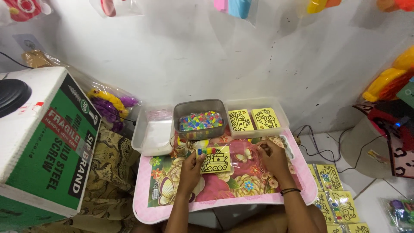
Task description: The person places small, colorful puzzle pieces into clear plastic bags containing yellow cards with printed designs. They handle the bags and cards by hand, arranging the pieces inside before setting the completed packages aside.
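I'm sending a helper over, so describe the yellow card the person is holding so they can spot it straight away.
Start at the small pink table with the floral top against the white wall. Near its middle, in front of the grey tub of coloured beads, the left hand pinches a yellow card. Unlike the two yellow cards in the clear tub, it shows a tank outline and lies outside any container.

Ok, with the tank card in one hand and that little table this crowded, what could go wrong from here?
1. The small glass stands just beyond the left hand; a nudge might tip it.
2. The tub of coloured pieces sits close behind, so a forward reach could knock it and scatter them.
3. The yellow tank card is pinched only at its left edge, so it may slip or bend.
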